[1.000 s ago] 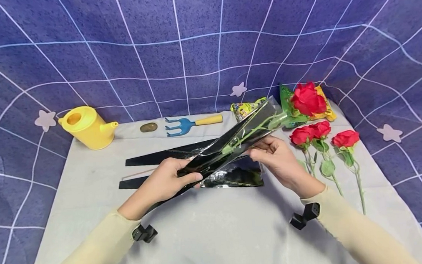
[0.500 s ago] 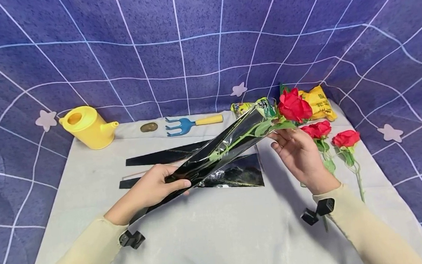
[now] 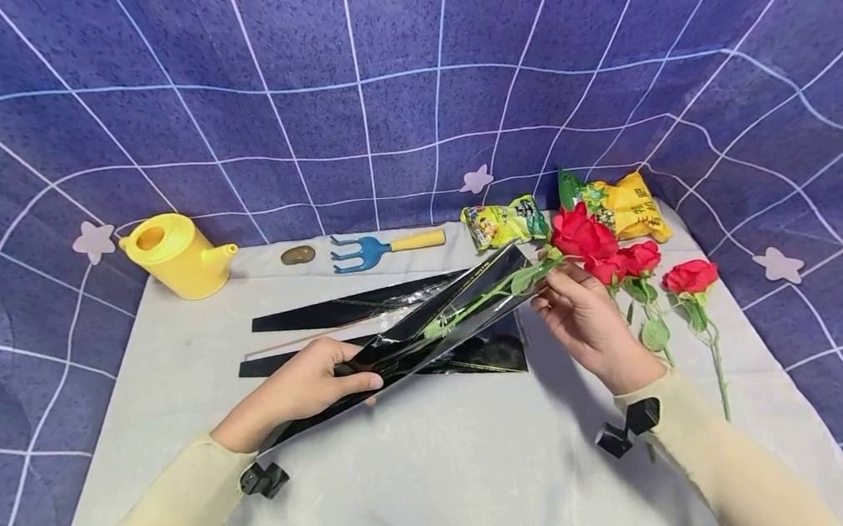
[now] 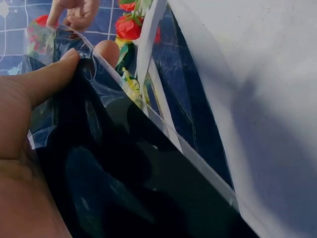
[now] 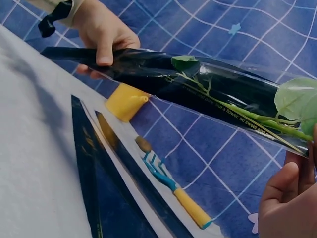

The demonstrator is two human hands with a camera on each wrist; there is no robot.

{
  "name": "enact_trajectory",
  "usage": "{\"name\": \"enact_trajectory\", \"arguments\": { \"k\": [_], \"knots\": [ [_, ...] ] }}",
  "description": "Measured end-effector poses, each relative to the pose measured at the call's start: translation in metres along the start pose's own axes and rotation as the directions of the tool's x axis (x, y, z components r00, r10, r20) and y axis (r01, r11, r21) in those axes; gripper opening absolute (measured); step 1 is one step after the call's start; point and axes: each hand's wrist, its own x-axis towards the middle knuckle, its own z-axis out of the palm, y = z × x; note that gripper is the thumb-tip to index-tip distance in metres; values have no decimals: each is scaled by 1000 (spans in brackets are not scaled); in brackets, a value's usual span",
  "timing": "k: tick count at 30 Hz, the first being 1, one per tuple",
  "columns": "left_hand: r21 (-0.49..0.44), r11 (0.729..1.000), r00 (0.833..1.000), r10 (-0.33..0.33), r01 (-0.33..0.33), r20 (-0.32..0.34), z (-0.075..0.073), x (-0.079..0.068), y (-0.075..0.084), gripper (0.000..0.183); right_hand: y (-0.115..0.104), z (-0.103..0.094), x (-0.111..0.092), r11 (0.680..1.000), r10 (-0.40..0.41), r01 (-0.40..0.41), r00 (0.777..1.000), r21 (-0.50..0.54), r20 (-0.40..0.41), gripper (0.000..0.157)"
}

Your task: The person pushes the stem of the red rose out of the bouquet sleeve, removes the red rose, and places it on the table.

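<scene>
My left hand (image 3: 315,381) grips the narrow lower part of a black flower sleeve (image 3: 392,356) with a clear front, thumb on top. The sleeve slants up to the right over the table. Inside it lies the green stem of a red artificial rose (image 3: 578,232), whose head sticks out of the wide end. Just below that head, my right hand (image 3: 584,320) pinches the rose's stem at the sleeve's mouth. In the right wrist view, the stem and leaves (image 5: 294,101) show through the clear film. The stem's lower end is hidden in the black part.
More black sleeves (image 3: 482,356) lie flat beneath the held one. Several red roses (image 3: 689,276) lie at the right. Along the back stand a yellow watering can (image 3: 184,263), a brown stone (image 3: 298,254), a blue hand rake (image 3: 370,252), a green-yellow packet (image 3: 501,224) and a yellow packet (image 3: 638,204).
The rose and the sleeve's wide end have come down, and the rose sits deeper in the sleeve. My right hand left the sleeve's edge, opened under the rose, and now pinches its stem.
</scene>
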Motion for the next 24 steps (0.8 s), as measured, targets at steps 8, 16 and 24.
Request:
{"name": "enact_trajectory", "arguments": {
  "k": [8, 16, 24],
  "knots": [
    [47, 999, 1000, -11, 10, 16, 4, 4, -32, 13, 0, 1, 5, 999, -15, 19, 993, 40, -115, 11],
    [97, 995, 998, 28, -34, 61, 4, 1, -50, 16, -15, -4, 8, 986, -127, 140, 982, 87, -143, 14],
    [75, 997, 988, 13, -25, 156, 2, -5, -57, 13, -47, -21, 8, 966, -242, 247, 968, 80, -73, 15]
  ]
}}
